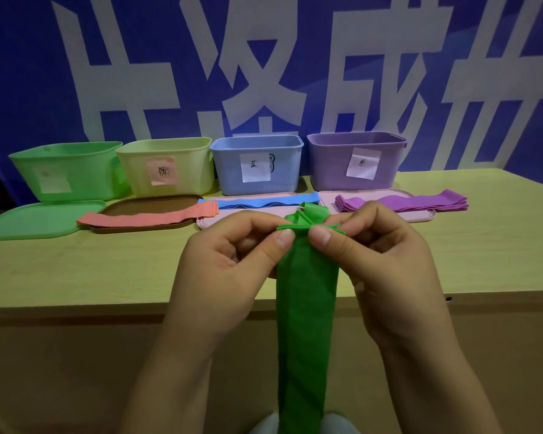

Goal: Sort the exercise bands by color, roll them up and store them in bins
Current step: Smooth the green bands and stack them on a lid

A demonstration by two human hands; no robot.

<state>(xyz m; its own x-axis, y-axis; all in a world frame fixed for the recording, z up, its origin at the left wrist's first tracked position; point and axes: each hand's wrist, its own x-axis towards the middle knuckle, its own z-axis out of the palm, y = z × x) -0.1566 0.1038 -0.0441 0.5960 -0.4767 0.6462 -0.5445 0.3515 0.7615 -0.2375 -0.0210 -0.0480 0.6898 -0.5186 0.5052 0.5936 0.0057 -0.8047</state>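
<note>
A long green band hangs down in front of the table edge, its top end folded into a small flat roll. My left hand and my right hand pinch that folded top between thumbs and fingers, side by side. At the back stand a green bin, a yellow bin, a blue bin and a purple bin, each with a paper label. A pink band, a blue band and stacked purple bands lie before the bins.
Lids lie flat in front of the bins: a green lid, a brown lid and two pink lids. The wooden table ends just under my hands. A blue banner with white characters hangs behind.
</note>
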